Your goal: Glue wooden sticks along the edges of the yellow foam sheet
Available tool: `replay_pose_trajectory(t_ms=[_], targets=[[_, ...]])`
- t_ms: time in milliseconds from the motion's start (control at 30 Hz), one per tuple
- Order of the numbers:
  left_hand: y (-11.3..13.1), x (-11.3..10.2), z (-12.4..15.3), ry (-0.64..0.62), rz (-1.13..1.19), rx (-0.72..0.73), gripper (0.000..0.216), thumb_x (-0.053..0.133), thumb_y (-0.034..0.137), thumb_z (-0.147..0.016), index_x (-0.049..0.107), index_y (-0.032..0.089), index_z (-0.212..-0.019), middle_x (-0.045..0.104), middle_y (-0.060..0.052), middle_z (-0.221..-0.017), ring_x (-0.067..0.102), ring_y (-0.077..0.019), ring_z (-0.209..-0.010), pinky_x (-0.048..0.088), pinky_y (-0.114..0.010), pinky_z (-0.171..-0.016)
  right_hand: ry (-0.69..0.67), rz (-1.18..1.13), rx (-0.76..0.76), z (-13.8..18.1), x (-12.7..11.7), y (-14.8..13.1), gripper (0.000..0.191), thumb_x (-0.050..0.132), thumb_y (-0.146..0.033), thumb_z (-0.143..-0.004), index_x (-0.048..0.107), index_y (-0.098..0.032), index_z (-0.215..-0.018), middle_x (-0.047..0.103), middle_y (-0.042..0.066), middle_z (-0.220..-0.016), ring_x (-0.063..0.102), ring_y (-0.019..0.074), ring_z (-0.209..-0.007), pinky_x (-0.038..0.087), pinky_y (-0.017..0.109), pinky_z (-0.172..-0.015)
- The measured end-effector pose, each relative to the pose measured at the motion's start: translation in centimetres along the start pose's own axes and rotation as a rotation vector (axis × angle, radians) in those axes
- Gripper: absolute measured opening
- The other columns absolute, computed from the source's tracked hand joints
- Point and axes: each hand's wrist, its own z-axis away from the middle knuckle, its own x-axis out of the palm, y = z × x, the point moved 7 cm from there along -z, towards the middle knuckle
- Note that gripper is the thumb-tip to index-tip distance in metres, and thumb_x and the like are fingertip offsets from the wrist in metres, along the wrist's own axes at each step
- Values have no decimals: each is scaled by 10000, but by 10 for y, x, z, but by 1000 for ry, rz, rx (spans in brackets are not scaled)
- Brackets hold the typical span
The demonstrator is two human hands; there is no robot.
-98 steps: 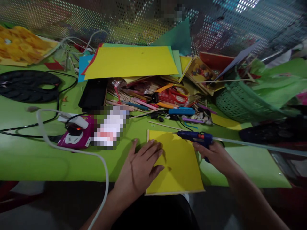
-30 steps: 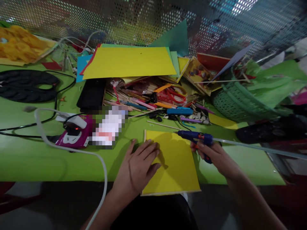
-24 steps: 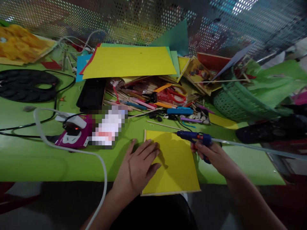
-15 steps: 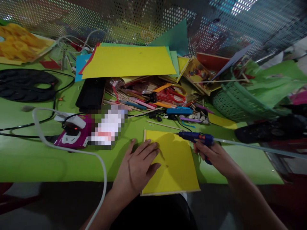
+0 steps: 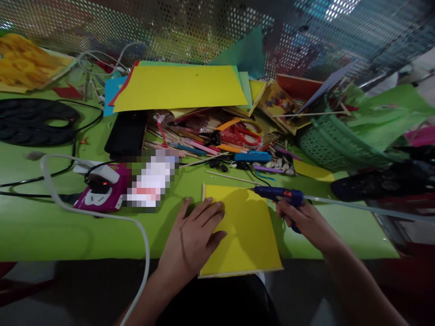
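Note:
My right hand point(image 5: 301, 219) is wrapped round a blue hot glue gun point(image 5: 280, 194), with a long clear glue stick point(image 5: 356, 207) running out of its back. The gun's nozzle points left, at the far edge of a yellow sheet point(image 5: 249, 235). Thin wooden sticks line the sheet's left and near edges. Flat on the left side of this sheet lies my left hand point(image 5: 197, 228), fingers spread. Just beyond the far edge, a loose wooden stick point(image 5: 234, 178) rests on the green table.
A purple power strip point(image 5: 102, 190) with a white cable and a blurred-out phone point(image 5: 149, 181) lie to the left. Behind are stacked coloured paper point(image 5: 180, 88), scissors point(image 5: 248, 133), a blue box-cutter-like tool point(image 5: 253, 156) and pebbles. A green basket point(image 5: 340, 140) stands right.
The view has shifted very slightly. Both hands and the glue gun keep almost the same place over the yellow sheet.

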Motion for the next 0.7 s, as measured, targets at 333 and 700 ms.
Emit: replay_pose_trajectory(t_ms=[333,700], targets=[[1,-3,-1,16,0,-1,309,542,326,-956,628,263,-1246,633,-37,-1349,521,-234,-1325,229,-540,-1203,22,-3,4,2,-4,-1,572,503,-719,-816,620,-181,-661,539,9,-522,459,131,-494,341,279,-494],[-1,0,-1,-7,3,-10,312,522,332,-967,605,276,-1262,609,-16,-1381,493,-227,-1349,198,-534,-1208,5,-39,-12,2,-3,0,554,520,-707,-806,613,-181,-659,517,0,-522,444,124,-492,336,269,-483]])
